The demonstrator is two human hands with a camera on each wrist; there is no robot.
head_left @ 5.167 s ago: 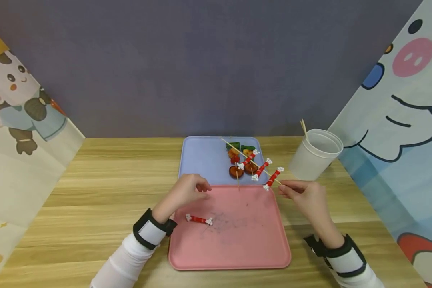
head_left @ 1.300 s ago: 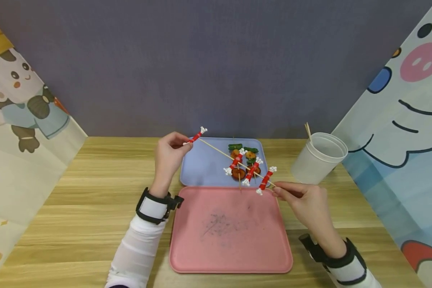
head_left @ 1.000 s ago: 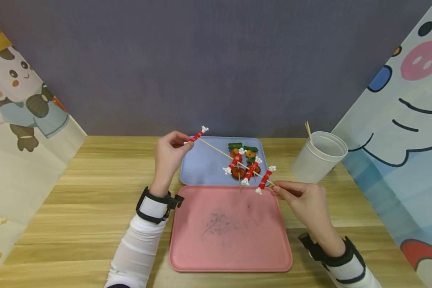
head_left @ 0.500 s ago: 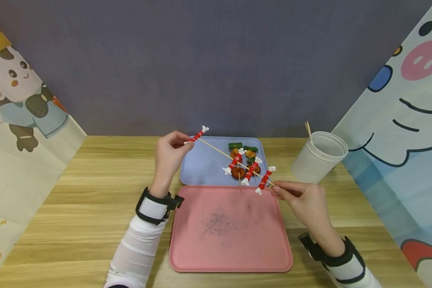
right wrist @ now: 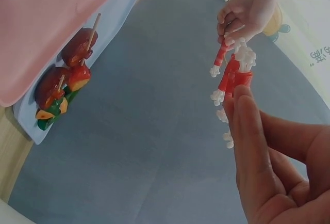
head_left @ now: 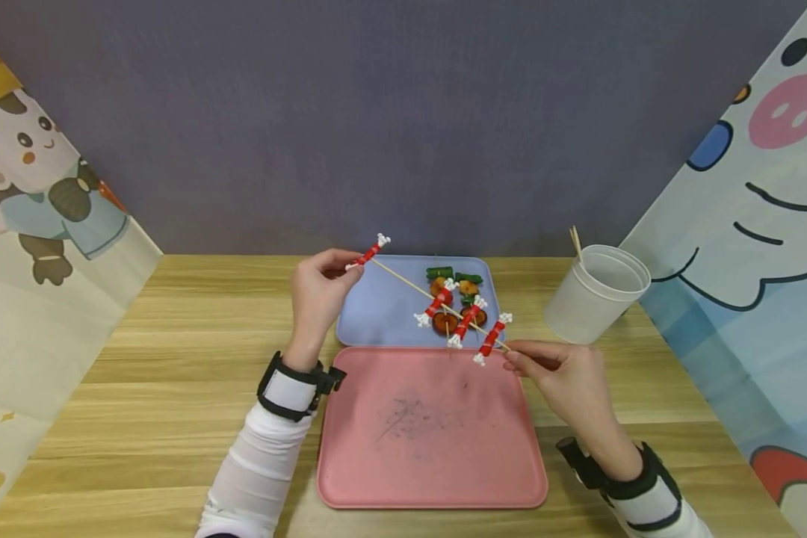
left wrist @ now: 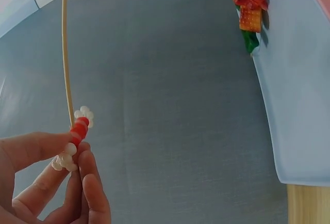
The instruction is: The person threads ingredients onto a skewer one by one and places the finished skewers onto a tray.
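Observation:
My left hand pinches a red toy food piece with white knobbly ends, between thumb and fingers. This piece sits against the far tip of a thin wooden skewer; whether the tip has pierced it cannot be made out. Lower along the stick are three similar pieces, among them one red piece in the middle. At the skewer's near end, my right hand grips the stick between thumb and fingertips. Both hands hold it slanting in the air above the trays.
A blue tray at the back bears two skewers of toy vegetables. In front of it lies a pink tray with dark scuffs. At the back right stands a white bucket with several wooden sticks.
About five seconds ago the fourth red piece lay on the pink tray; my left hand has since lifted it to the skewer's tip. Over the last second both hands have barely moved.

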